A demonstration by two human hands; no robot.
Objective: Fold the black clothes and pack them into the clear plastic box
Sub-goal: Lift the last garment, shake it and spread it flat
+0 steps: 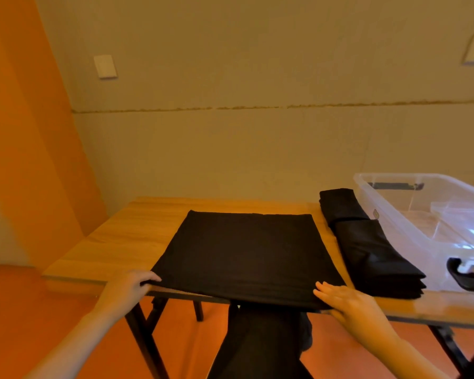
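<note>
The black garment (241,255) lies flat on the desk (137,231), left of the clear plastic box (422,214). The left hand (133,285) pinches its near-left corner; the right hand (345,299) rests flat, holding nothing. Lifting unevenly could skew the fold (the near edge overhangs).

Open desk to the left, crowded to the right

Bare desk (137,231) lies left of and behind the flat black cloth (244,253); on the right, the folded black stack (367,242) lies against the clear plastic box (394,214), leaving only a narrow strip beside the cloth.
</note>
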